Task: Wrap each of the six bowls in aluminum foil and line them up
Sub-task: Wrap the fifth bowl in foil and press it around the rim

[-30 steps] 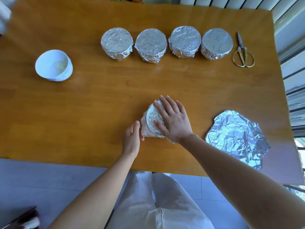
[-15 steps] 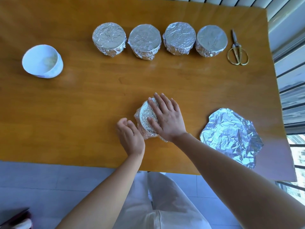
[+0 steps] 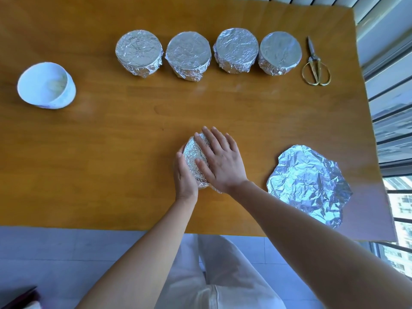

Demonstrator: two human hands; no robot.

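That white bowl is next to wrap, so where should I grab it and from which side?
Probably the rim of the white bowl, from above on its right side, thumb inside, fingers on the outer wall: it sits mouth up, unwrapped, with nothing close beside it.

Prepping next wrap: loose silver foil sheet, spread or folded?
Spread: the crinkled silver foil sheet lies flat, opened out, on the wooden table.

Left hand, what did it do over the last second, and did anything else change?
The left hand pulled back briefly, then returned and now cups the foil-wrapped bowl on its left side. The right hand stayed flat on top. The four wrapped bowls, white bowl, scissors and foil sheet stayed put.
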